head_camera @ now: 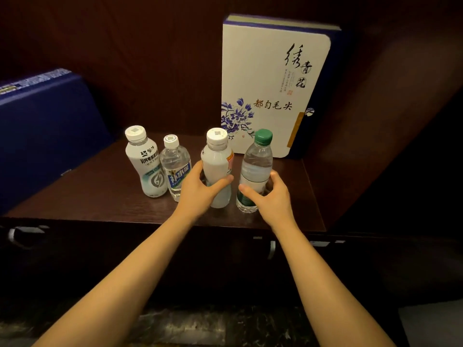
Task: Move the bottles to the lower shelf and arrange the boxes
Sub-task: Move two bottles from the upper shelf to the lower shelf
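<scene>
Several bottles stand on a dark wooden shelf [100,196]. My left hand [200,190] is wrapped around a milky white bottle [216,161] with a white cap. My right hand [271,196] grips a clear water bottle [256,164] with a green cap. Left of them stand a white drink bottle [147,164] and a small clear bottle [174,166] with a blue label, both untouched. A white box [270,81] with blue flowers and calligraphy stands upright at the back right. A dark blue box [42,131] leans at the left.
The shelf's right side wall [375,121] rises close beside the white box. Below the shelf's front edge are dark cabinet fronts with metal handles [271,249]. A dark marbled floor [200,324] shows at the bottom.
</scene>
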